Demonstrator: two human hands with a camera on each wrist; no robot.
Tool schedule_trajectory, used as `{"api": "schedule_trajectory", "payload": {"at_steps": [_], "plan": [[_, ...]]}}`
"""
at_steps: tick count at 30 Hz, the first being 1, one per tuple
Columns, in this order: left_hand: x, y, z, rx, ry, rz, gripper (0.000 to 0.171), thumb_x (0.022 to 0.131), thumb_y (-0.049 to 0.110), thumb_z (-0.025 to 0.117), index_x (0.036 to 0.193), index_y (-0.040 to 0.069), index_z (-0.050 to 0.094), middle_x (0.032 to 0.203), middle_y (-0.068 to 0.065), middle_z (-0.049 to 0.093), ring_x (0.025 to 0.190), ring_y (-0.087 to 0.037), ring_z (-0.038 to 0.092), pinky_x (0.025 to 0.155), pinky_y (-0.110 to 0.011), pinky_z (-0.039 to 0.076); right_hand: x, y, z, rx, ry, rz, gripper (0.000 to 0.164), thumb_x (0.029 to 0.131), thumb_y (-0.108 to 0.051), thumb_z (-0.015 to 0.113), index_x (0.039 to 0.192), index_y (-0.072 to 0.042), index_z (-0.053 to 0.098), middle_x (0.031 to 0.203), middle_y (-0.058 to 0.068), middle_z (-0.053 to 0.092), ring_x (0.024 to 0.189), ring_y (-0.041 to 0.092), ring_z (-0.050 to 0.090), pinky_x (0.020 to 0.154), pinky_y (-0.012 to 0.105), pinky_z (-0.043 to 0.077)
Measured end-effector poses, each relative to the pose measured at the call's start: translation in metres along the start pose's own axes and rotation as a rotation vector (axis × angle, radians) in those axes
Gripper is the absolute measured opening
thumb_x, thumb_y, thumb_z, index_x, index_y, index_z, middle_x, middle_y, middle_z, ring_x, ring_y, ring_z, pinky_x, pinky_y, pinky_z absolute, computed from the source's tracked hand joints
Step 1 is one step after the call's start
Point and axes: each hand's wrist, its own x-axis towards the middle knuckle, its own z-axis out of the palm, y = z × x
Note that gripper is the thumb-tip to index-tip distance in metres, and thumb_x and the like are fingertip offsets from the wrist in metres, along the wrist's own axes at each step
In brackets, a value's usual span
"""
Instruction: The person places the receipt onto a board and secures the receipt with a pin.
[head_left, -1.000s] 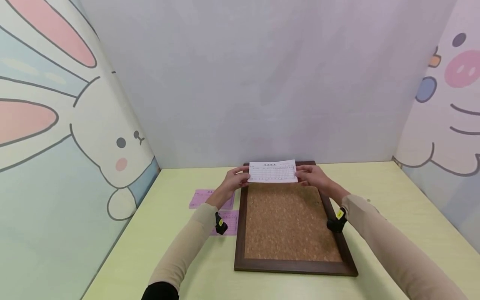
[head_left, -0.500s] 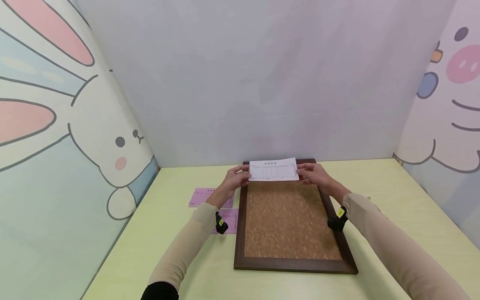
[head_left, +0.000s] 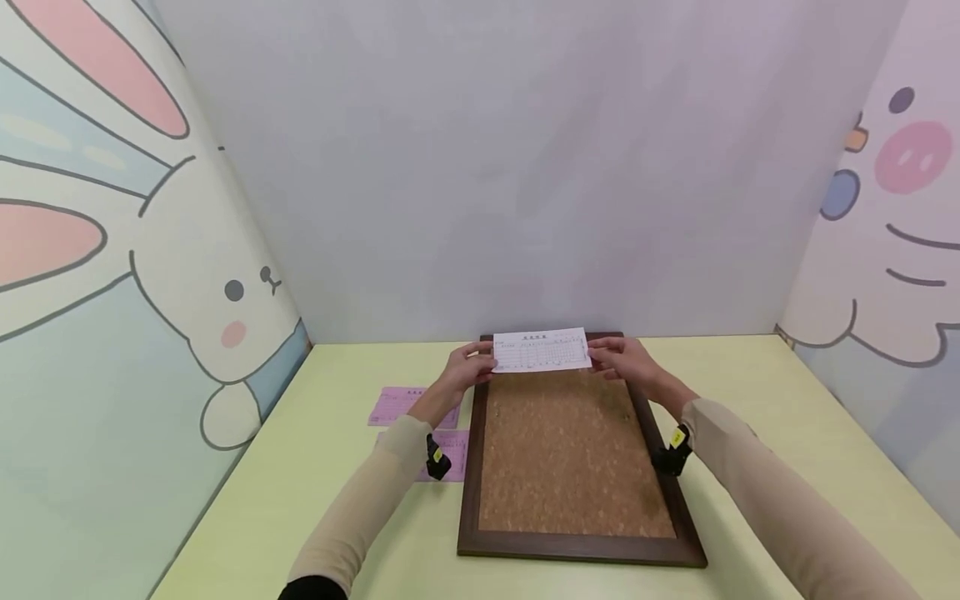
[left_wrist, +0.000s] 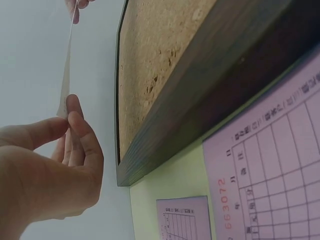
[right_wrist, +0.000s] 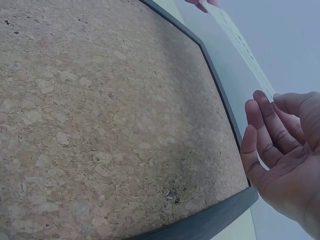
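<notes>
A white printed form slip (head_left: 542, 351) is stretched between both hands over the far end of a cork board (head_left: 573, 458) with a dark wooden frame. At its left edge my left hand (head_left: 467, 367) pinches it between thumb and fingers. My right hand (head_left: 628, 363) pinches the opposite edge, its other fingers loosely bent in the right wrist view. Both wrist views show the slip (left_wrist: 65, 80) nearly edge-on, held off the cork. Part of the board's far frame is hidden behind the slip.
Two pink printed slips lie left of the board, the farther slip (head_left: 397, 406) and the nearer slip (head_left: 456, 450), both partly covered by the left arm. A grey wall (head_left: 525, 167) rises behind the pale yellow table (head_left: 360, 500), with cartoon-printed panels at the sides.
Both hands keep their pinch on the white slip, which stays over the board's far end with a slight shift in tilt. The whole head view has shifted a little.
</notes>
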Motion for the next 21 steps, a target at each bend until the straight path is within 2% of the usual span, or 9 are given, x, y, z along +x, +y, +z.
{"api": "schedule_trajectory", "payload": {"at_steps": [4, 13, 21], "plan": [[0.0003, -0.0029, -0.0007, 0.005, -0.008, -0.004, 0.045, 0.097, 0.005, 0.066, 0.142, 0.010, 0.059, 0.126, -0.015, 0.069, 0.084, -0.010, 0.064, 0.097, -0.037, 0.056, 0.0001, -0.0002, 0.0032, 0.004, 0.004, -0.010, 0.048, 0.107, -0.024, 0.054, 0.141, 0.009, 0.052, 0.129, 0.027, 0.067, 0.106, 0.034, 0.071, 0.097, 0.050, 0.055], [0.0043, -0.0019, 0.0049, 0.004, -0.010, -0.007, 0.045, 0.097, 0.006, 0.067, 0.141, 0.009, 0.060, 0.112, -0.009, 0.069, 0.079, -0.010, 0.062, 0.089, -0.032, 0.057, -0.0020, -0.0043, 0.0036, -0.031, 0.023, 0.041, 0.046, 0.107, -0.022, 0.053, 0.142, 0.008, 0.053, 0.134, 0.029, 0.063, 0.111, 0.038, 0.067, 0.097, 0.049, 0.055], [0.0068, -0.0048, 0.0081, 0.017, -0.016, 0.005, 0.042, 0.097, 0.008, 0.067, 0.138, 0.011, 0.062, 0.118, -0.011, 0.070, 0.084, -0.012, 0.063, 0.090, -0.032, 0.057, 0.0008, -0.0017, 0.0026, -0.031, 0.044, 0.084, 0.045, 0.107, -0.020, 0.054, 0.142, 0.007, 0.054, 0.131, 0.027, 0.065, 0.108, 0.035, 0.069, 0.096, 0.048, 0.055]]}}
